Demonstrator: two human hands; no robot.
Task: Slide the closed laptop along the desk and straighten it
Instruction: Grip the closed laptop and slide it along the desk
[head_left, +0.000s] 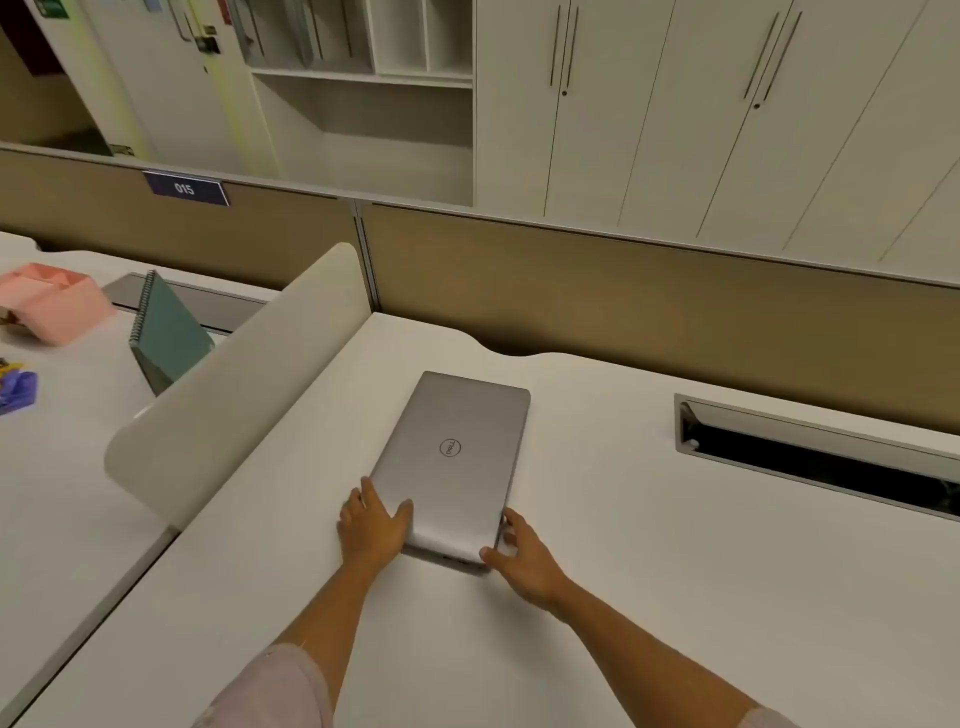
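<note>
A closed silver laptop (452, 457) lies on the white desk (649, 571), turned so its long side runs away from me and slightly to the left. My left hand (371, 525) grips its near left corner, thumb on the lid. Around the near right corner my right hand (519, 558) is wrapped, fingers along the right edge. The near short edge seems raised a little off the desk, with a shadow under it.
A curved white divider (234, 384) stands just left of the laptop. A cable slot (815, 457) opens in the desk at right. A tan partition (649, 296) backs the desk. On the neighbouring desk stand a green notebook (169, 332) and a pink organiser (52, 301).
</note>
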